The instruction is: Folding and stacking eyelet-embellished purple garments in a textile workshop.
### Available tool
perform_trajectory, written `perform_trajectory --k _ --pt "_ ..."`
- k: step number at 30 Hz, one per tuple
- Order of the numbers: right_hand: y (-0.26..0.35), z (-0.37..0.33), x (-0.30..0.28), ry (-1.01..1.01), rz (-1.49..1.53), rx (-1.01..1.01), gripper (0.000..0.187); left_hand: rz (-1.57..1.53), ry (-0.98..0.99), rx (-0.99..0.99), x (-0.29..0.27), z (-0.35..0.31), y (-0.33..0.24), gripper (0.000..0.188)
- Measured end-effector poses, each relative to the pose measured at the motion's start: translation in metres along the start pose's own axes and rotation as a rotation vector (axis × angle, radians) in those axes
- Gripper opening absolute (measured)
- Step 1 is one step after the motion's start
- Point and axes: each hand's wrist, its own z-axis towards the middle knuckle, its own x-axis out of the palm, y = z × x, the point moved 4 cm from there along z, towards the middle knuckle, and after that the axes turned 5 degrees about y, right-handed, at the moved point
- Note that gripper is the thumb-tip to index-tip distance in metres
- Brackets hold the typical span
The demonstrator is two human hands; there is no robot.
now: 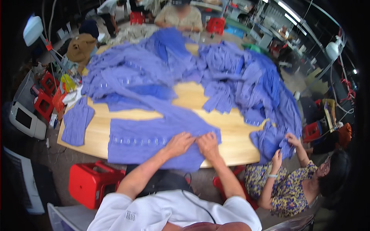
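Pinching blue cloth [150, 130], left grip [180, 144] and right grip [207, 146] sit close together. Cloth lies spread on tabletop [237, 140].

The white short-sleeved shirt [162, 208] has dark sleeve markings [131, 215].

Garment [135, 152] lies along the near edge of the table [189, 94], left hand [180, 143] and right hand [208, 146] side by side on its right half | cloth piece [78, 122] to its left | left heap [127, 69] and right heap [262, 81] behind | stool [84, 186] before table, left | co-worker [289, 192] at right
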Motion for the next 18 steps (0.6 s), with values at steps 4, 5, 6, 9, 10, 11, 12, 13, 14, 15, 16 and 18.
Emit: perform_trajectory --k 4,5,6,9,10,11,12,13,14,15,16,18 --pt "-0.016 -0.002 -0.019 0.031 0.204 0.164 0.021 0.132 -0.145 0.075 -0.011 0.001 0.001 0.023" --pt "-0.024 -0.003 -0.019 0.015 0.235 0.216 0.023 0.156 -0.152 0.030 -0.016 0.006 -0.009 0.022" --pt "-0.027 -0.003 -0.018 -0.005 0.266 0.260 0.026 0.175 -0.125 -0.054 -0.017 0.011 -0.017 0.020" --pt "-0.026 0.002 -0.013 0.018 0.276 0.320 0.024 0.208 -0.049 -0.175 -0.008 0.033 -0.014 0.018" --pt "-0.023 0.004 -0.017 0.021 0.284 0.328 0.024 0.235 -0.019 -0.208 -0.003 0.038 -0.010 0.016" --pt "-0.020 0.007 -0.023 0.034 0.215 0.285 0.025 0.238 -0.011 -0.210 0.001 0.043 -0.009 0.016" --pt "-0.017 0.006 -0.026 0.046 0.145 0.241 0.025 0.256 -0.027 -0.212 0.007 0.046 -0.010 0.015" --pt "-0.018 0.003 -0.023 0.078 0.173 0.267 0.026 0.277 -0.046 -0.213 0.009 0.048 -0.011 0.015" --pt "-0.019 0.006 -0.021 0.074 0.179 0.266 0.026 0.284 -0.044 -0.215 0.010 0.049 -0.009 0.015" --pt "-0.019 0.005 -0.021 0.083 0.176 0.242 0.022 0.262 -0.080 -0.215 0.013 0.049 -0.011 0.013" --pt "-0.019 0.006 -0.020 0.092 0.173 0.217 0.019 0.240 -0.118 -0.215 0.014 0.048 -0.011 0.012" --pt "-0.019 0.007 -0.014 0.106 0.127 0.189 0.016 0.238 -0.169 -0.159 0.015 0.042 -0.015 0.010"
